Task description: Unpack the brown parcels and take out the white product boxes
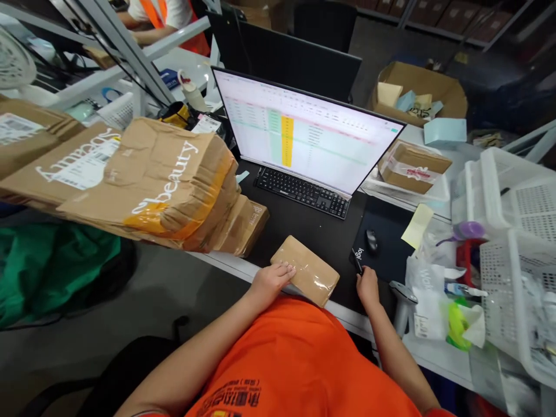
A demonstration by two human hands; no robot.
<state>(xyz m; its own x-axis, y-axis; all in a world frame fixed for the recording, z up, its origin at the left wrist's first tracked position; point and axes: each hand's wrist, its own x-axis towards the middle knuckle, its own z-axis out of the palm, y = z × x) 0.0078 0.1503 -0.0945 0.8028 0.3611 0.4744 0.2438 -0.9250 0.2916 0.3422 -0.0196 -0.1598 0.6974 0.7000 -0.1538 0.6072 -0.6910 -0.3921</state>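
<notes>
A small flat cardboard box point(310, 269), sealed with shiny clear tape, lies at the near edge of the black desk top. My left hand point(274, 280) grips its left end, the fingers over the top face; what is under the hand is hidden. To the right, my right hand point(367, 284) is closed around a slim black pen-like tool point(357, 262) at the lower left corner of the mouse pad. Its exact kind is too small to tell. A black mouse point(371, 240) lies on the dark mouse pad point(386, 258), just beyond that hand.
Large cardboard parcels point(152, 174) are stacked on the left. A monitor point(304, 127) with a spreadsheet stands behind the keyboard point(304, 191). A barcode scanner point(403, 301), plastic bags and white baskets point(504, 289) are on the right. Another person point(163, 23) sits far left.
</notes>
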